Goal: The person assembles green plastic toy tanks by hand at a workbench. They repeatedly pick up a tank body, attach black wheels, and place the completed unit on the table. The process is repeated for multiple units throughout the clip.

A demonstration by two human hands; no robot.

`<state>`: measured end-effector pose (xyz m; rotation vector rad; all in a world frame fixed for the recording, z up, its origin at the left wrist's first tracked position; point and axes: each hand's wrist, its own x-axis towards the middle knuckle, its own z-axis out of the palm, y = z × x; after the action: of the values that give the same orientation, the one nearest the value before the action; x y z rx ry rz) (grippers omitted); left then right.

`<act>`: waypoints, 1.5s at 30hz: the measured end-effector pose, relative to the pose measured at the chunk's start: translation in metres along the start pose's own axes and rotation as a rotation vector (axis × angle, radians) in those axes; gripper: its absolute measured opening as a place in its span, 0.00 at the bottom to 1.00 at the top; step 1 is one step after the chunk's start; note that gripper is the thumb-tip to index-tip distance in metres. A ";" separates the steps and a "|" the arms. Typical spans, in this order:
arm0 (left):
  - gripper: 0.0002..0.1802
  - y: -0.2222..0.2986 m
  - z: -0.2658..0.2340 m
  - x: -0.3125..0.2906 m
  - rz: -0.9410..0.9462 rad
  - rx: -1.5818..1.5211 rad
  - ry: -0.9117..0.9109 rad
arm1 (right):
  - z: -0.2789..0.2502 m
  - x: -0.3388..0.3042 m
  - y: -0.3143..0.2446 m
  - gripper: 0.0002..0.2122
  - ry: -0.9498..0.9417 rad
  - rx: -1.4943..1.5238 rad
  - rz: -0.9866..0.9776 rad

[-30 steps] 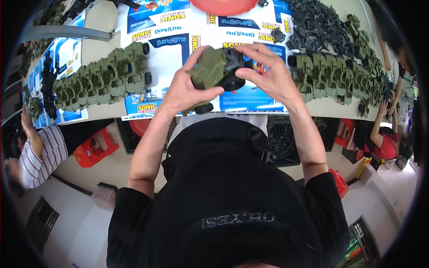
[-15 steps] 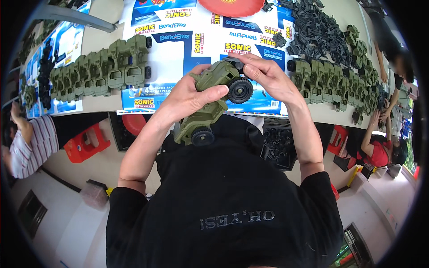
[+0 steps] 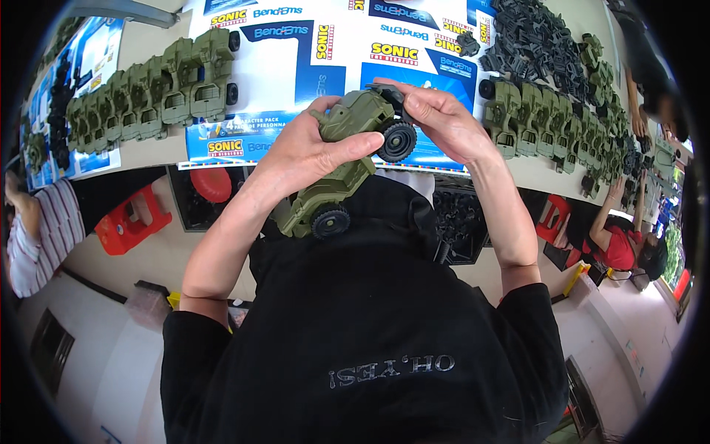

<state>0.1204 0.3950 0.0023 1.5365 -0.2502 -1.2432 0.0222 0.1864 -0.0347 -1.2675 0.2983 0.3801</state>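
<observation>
An olive-green toy truck [image 3: 347, 118] with black wheels is tilted in front of me, over the table's near edge. My left hand [image 3: 310, 148] is wrapped round its body, the thumb lying by the black front wheel [image 3: 397, 141]. At the truck's front end, my right hand [image 3: 444, 122] pinches a dark grey part [image 3: 390, 95] against it. The part's exact shape is mostly hidden by the fingers. A rear wheel [image 3: 330, 221] shows low on the truck, near my black shirt.
Rows of green toy truck bodies [image 3: 159, 92] [image 3: 543, 122] stand left and right on the printed sheets [image 3: 274, 81]. A heap of dark plastic parts [image 3: 529, 44] lies at the back right. Below the table are a red stool [image 3: 133, 222] and a black crate [image 3: 462, 222]. Other people sit at both sides.
My view has shifted a little, and the red plate at the back has gone out of sight. Both hands keep their hold on the truck and the dark part, with slight finger movement.
</observation>
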 end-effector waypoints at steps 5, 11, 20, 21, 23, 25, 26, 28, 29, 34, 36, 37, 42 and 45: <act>0.46 0.006 -0.001 0.004 0.011 0.115 0.041 | 0.005 0.005 -0.001 0.20 0.068 0.022 -0.096; 0.47 0.010 -0.003 0.008 0.041 0.354 0.105 | 0.001 0.009 0.003 0.20 0.098 -0.199 -0.203; 0.41 0.006 -0.001 0.007 0.045 0.377 0.116 | -0.004 0.003 0.000 0.18 0.032 -0.392 -0.275; 0.40 0.007 -0.001 0.007 0.055 0.332 0.092 | -0.008 0.005 0.005 0.18 0.057 -0.289 -0.252; 0.38 0.011 0.000 0.005 0.002 0.220 0.027 | -0.009 0.005 0.001 0.20 0.140 -0.205 -0.118; 0.37 0.009 0.001 0.004 0.001 0.184 -0.011 | 0.002 0.009 -0.024 0.25 0.263 -0.240 0.102; 0.37 0.003 0.002 0.006 0.030 0.206 -0.020 | 0.005 0.016 -0.015 0.28 0.323 -0.161 0.014; 0.36 0.004 0.007 0.006 0.095 0.268 -0.021 | 0.010 0.023 -0.010 0.28 0.380 -0.270 0.055; 0.37 0.007 0.010 0.005 0.111 0.275 -0.018 | 0.013 0.025 -0.009 0.29 0.377 -0.310 0.070; 0.41 0.015 0.011 0.002 0.214 0.400 -0.042 | 0.034 0.015 -0.017 0.32 0.259 -0.086 0.014; 0.42 0.011 0.011 0.000 0.285 0.472 -0.075 | 0.033 0.011 -0.008 0.35 0.107 -0.056 -0.039; 0.43 0.010 0.011 -0.001 0.313 0.505 -0.101 | 0.036 0.008 -0.004 0.34 0.069 0.008 -0.040; 0.50 0.005 0.015 -0.019 0.456 0.793 -0.136 | 0.059 -0.023 0.006 0.29 0.070 0.151 -0.108; 0.52 0.002 0.020 -0.028 0.549 0.933 -0.181 | 0.073 -0.039 0.018 0.25 0.184 0.134 -0.207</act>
<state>0.0935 0.4028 0.0224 1.9098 -1.4246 -0.8315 -0.0206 0.2568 -0.0139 -1.1904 0.3399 0.0652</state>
